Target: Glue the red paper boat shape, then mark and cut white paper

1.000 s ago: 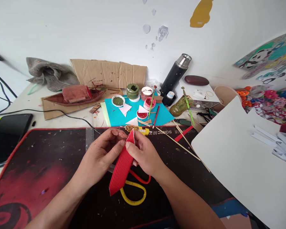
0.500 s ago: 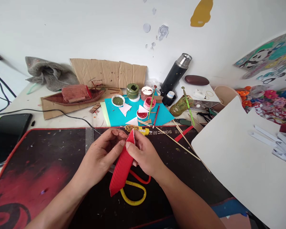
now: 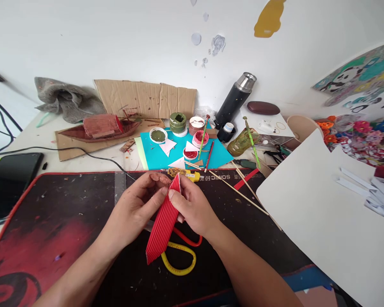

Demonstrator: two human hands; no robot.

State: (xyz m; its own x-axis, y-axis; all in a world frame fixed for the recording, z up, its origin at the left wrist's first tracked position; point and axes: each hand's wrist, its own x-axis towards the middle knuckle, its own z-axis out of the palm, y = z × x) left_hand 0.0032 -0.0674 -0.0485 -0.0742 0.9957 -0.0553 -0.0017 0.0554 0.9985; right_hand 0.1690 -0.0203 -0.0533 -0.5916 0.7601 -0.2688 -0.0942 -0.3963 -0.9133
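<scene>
Both hands pinch a strip of red corrugated paper, held tilted above the dark mat, with its slanted lower end pointing down and left. My left hand grips its left edge near the top, thumb on the ridged face. My right hand holds the right edge close to the upper tip, thumb on the front and fingers behind. Beneath the strip lie scissors with a yellow and a red handle loop; their blades are mostly hidden. A yellow glue-stained tool lies just beyond my fingertips.
A red model boat stands on cardboard at the back left. Open paint pots and a brush sit on a turquoise sheet. Thin sticks lie to the right, beside a large white sheet. A black flask leans behind.
Hardly anything differs. The lower end of the red strip has shifted very slightly left, and the view has moved a little; both hands keep their hold.
</scene>
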